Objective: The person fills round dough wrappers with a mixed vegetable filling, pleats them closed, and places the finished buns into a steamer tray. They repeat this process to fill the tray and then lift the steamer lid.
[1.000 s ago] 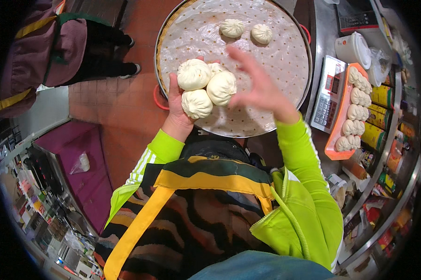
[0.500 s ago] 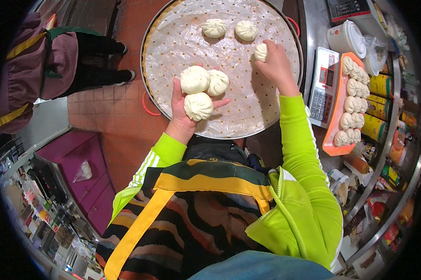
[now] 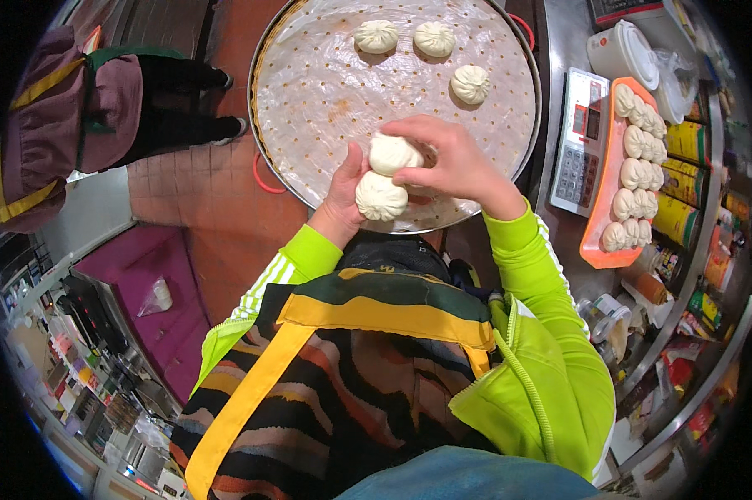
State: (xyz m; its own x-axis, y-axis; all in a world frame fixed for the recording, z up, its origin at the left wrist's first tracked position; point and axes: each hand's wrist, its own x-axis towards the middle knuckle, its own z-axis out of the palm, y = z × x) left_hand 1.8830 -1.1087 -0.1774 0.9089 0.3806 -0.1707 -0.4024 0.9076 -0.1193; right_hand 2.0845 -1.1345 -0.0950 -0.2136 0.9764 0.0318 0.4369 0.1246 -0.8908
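My left hand (image 3: 340, 196) is under a cluster of pleated white buns, carrying them over the near part of a round steamer tray (image 3: 309, 108). Of these, one bun (image 3: 381, 197) lies nearest me and another bun (image 3: 391, 155) sits just beyond it. My right hand (image 3: 455, 162) reaches in from the right, thumb and fingers closed around the farther side of the cluster. Whether a third bun is behind those fingers, I cannot tell. On the tray's perforated liner rest three buns, one at the right (image 3: 470, 85), with a middle one (image 3: 434, 39) and a left one (image 3: 376, 37) farther back.
Right of the tray, a counter holds a digital scale (image 3: 580, 142), an orange tray (image 3: 601, 237) with rows of small buns, and a white tub (image 3: 622, 58). Packets fill a shelf (image 3: 684, 333) beyond. Another person (image 3: 59, 125) stands at the left, near a purple cabinet (image 3: 147, 308).
The bun my right hand was holding now rests on the tray's right side. That hand has come back to the buns in my left hand, which has shifted slightly right.
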